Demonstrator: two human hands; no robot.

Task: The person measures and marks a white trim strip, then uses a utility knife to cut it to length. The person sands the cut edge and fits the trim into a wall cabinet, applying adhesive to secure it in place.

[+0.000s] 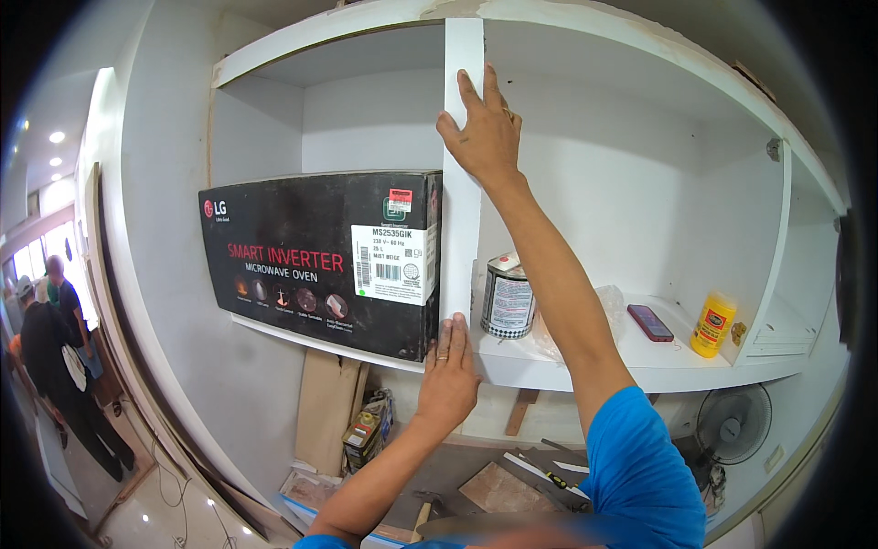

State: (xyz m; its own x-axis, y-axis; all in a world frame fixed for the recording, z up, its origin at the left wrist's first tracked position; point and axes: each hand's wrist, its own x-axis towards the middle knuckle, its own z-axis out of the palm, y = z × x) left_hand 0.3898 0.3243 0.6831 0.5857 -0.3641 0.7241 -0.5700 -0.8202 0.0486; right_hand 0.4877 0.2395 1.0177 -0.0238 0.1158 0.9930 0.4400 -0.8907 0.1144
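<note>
A narrow white upright strip (461, 247) runs down the front of a white cabinet divider. High on it rests my right hand (485, 133), fingers spread and pressed against its face. My left hand (448, 380) lies flat with fingers pointing up against the strip's lower end, beside the corner of a large black microwave oven box (274, 229). Neither hand grasps anything. Just right of the strip, on the shelf, stands a metal can (508, 297) with a white label, partly in front of crumpled clear plastic (611, 316).
Farther right on the shelf are a phone (649, 323) and a yellow bottle (713, 325). Below sit a fan (734, 423), a rectangular tin (368, 430), a hammer (423, 514) and loose boards (506, 487). People (64, 366) stand in the passage at far left; cables lie on the floor.
</note>
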